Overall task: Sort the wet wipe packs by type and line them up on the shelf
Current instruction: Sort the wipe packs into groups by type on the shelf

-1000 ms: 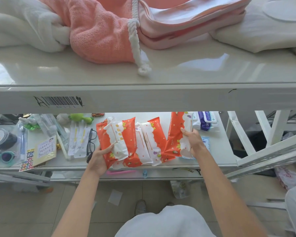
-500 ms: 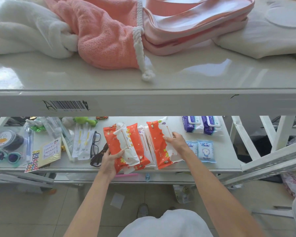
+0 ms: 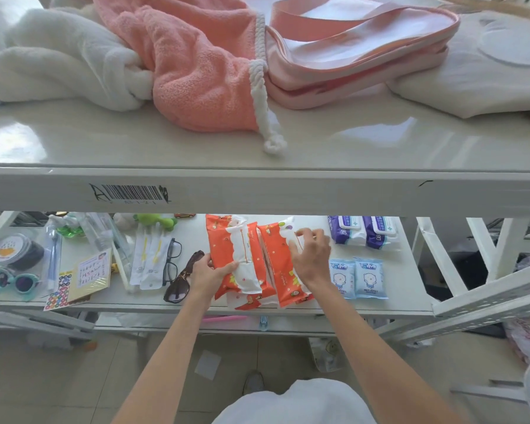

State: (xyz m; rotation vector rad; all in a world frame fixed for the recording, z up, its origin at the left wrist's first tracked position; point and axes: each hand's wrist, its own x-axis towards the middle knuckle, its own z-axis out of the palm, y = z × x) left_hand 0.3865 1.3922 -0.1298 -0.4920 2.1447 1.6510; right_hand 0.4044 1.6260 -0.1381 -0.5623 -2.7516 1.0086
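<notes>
- The orange-and-white wet wipe packs (image 3: pixel 251 264) lie bunched side by side near the middle of the lower shelf (image 3: pixel 410 304), overlapping one another, their near ends at the front edge.
- The left hand (image 3: pixel 207 273) grips the leftmost orange pack by its left side, thumb across the top face.
- The right hand (image 3: pixel 311 258) rests flat on the rightmost orange pack with fingers spread (pressing rather than clenched, as far as can be seen).
- Right of the bunch, two purple-and-white packs (image 3: pixel 364 232) sit side by side at the back of the shelf, and two small light-blue packs (image 3: pixel 358 278) sit side by side in front of them.
- Left of the bunch lie brown sunglasses (image 3: pixel 182 281), touching the left hand, and black-framed glasses (image 3: pixel 172 258).
- On the upper shelf lie a pink towel (image 3: pixel 196 71) and a pink bag (image 3: pixel 358 50).
</notes>
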